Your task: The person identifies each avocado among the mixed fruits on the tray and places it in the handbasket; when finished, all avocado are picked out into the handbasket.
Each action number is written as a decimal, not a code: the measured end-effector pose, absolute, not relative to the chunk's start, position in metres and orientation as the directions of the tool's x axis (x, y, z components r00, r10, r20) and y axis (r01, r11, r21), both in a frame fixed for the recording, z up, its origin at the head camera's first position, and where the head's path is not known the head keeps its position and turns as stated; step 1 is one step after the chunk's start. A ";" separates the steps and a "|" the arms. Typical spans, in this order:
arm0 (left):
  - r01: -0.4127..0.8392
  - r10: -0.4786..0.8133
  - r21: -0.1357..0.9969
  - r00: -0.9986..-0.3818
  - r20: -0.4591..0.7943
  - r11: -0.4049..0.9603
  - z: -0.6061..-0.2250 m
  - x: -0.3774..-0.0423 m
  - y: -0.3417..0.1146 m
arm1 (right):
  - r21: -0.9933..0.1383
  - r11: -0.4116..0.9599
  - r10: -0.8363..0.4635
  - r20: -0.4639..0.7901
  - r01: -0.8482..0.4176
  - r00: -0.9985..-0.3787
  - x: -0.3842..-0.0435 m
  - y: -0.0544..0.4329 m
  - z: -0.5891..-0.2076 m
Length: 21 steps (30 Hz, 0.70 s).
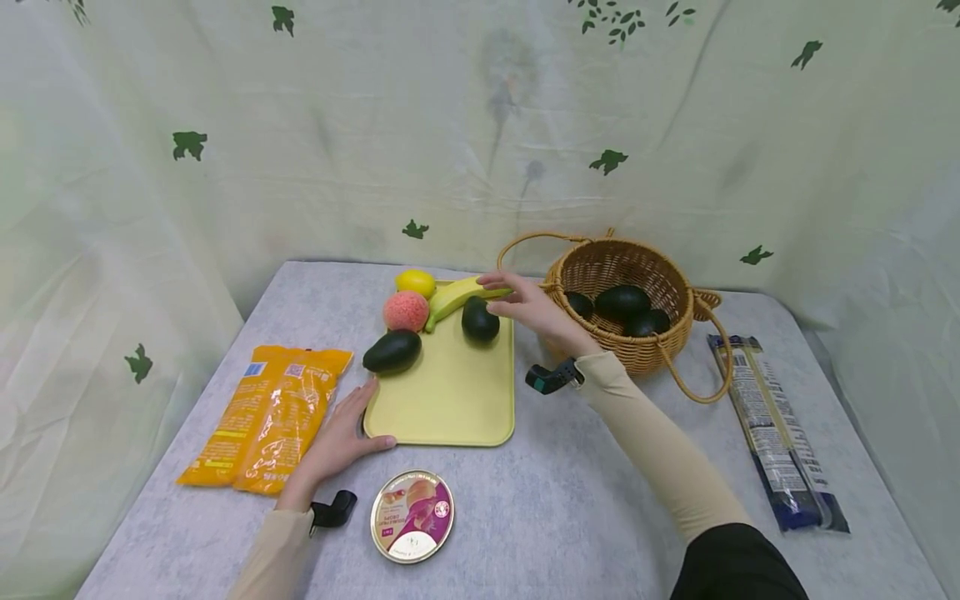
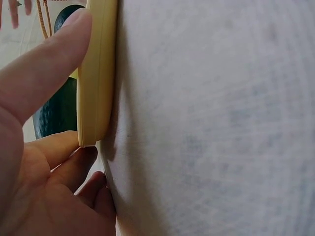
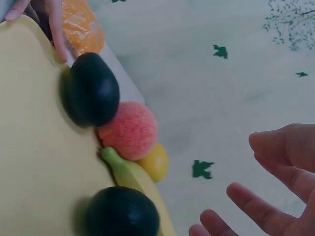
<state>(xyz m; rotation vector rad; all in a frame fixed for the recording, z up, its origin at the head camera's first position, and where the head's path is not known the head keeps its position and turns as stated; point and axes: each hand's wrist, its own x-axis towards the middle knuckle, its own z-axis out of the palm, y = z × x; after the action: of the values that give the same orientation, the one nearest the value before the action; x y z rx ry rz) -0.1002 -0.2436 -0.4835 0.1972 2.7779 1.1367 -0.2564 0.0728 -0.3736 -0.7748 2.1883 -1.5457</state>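
My left hand [image 1: 347, 433] holds the near left corner of a pale yellow tray [image 1: 442, 408], thumb at the front edge and fingers along the left side. In the left wrist view the thumb lies against the tray rim [image 2: 97, 73]. My right hand [image 1: 536, 308], fingers spread and nothing held, hovers beside a dark green avocado [image 1: 480, 321] and a banana [image 1: 459, 296]. Another avocado [image 1: 392, 352] lies at the tray's left edge, next to a pink peach [image 1: 406, 312]. A yellow lemon [image 1: 416, 282] sits at the back left corner.
Behind the right forearm stands a wicker basket [image 1: 648, 358] with several avocados inside and loop handles sticking out. An orange packet [image 1: 273, 417] lies at left, a round tin [image 1: 412, 517] in front, a long dark packet [image 1: 776, 433] at right. A leaf-patterned curtain [image 1: 450, 125] surrounds the table.
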 end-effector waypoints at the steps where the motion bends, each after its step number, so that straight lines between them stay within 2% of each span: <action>1: 0.071 0.171 0.703 -0.983 -0.073 0.708 -0.484 -0.100 -0.244 | -0.940 0.261 -0.612 0.016 -0.221 -0.791 -0.257 0.070 -0.377; 8: 0.071 0.168 0.700 -0.983 -0.071 0.710 -0.484 -0.100 -0.244 | -0.927 0.324 -0.585 -0.039 -0.190 -0.810 -0.261 0.056 -0.405; 21: 0.058 0.165 0.705 -0.983 -0.085 0.707 -0.485 -0.100 -0.245 | -0.907 0.317 -0.567 0.053 -0.278 -0.822 -0.280 0.039 -0.443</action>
<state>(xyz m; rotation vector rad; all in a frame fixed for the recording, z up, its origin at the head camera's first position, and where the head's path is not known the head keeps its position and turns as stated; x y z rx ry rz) -0.1001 -0.2446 -0.4849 0.1819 2.7700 1.1364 -0.2797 0.0395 -0.4430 -0.7638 2.3116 -1.5063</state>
